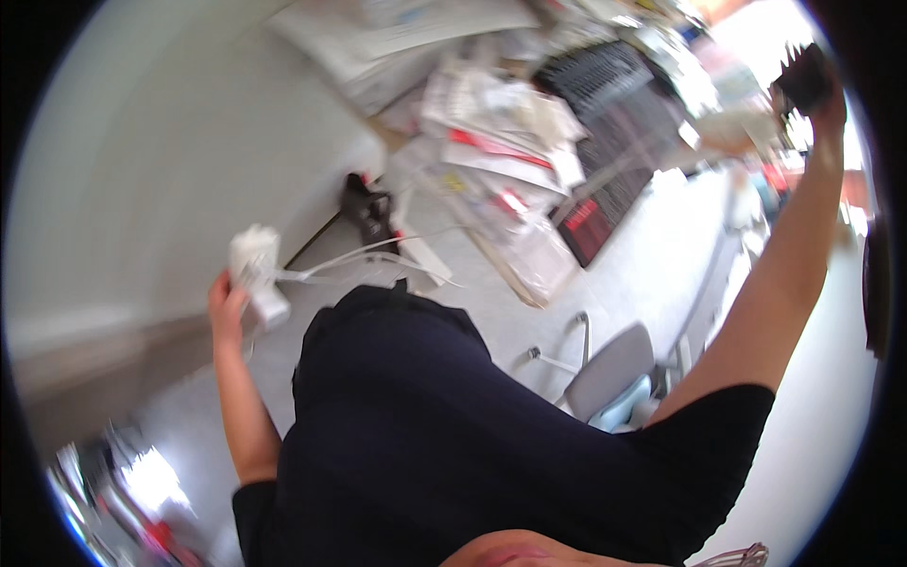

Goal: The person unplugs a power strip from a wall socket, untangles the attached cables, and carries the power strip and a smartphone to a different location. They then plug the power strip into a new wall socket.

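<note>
At the left, my left hand (228,308) grips a white object (258,273), perhaps a power strip or adapter; blur hides its exact kind. White cables (354,254) run from it to the right over the floor. Raised far out at the upper right, my right hand (829,103) is closed around a dark object (804,79) with spiky prongs, whose kind I cannot tell. A black object with red parts (370,212) stands on the floor beside the large pale surface, between my left hand and the paper piles.
Stacked papers and plastic-wrapped packets (503,156) lie beyond my body, beside a black ribbed crate-like object (609,106). A grey chair (613,368) stands on the right. One large pale panel (177,156) fills the left side. Blurred clutter (149,503) shows at lower left.
</note>
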`<control>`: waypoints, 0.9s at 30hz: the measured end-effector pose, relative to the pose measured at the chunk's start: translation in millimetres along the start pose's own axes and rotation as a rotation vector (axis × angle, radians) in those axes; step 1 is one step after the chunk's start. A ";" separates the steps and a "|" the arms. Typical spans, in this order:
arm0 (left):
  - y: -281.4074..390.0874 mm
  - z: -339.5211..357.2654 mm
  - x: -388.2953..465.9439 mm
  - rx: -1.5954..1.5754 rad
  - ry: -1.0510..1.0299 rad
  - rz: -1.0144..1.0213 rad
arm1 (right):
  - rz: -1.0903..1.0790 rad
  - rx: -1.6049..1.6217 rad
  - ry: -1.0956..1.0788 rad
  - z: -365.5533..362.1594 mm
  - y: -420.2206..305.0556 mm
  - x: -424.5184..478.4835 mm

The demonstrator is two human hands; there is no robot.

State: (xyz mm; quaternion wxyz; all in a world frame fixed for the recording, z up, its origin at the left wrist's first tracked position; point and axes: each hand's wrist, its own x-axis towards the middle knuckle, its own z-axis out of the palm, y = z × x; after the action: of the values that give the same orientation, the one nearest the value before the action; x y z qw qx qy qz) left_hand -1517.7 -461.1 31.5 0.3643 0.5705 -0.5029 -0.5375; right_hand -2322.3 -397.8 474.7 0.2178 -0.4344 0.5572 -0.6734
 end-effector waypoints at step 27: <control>-67.1 141.4 97.4 0.142 -0.444 -0.142 | 0.454 -1.503 0.191 30.9 381.4 -120.7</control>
State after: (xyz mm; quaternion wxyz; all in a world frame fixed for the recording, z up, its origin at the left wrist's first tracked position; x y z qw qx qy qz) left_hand -1652.1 -522.1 -78.9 0.1649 0.4965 -0.5658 -0.6373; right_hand -2305.8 -429.7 75.1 -0.0508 -0.2811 0.9541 -0.0900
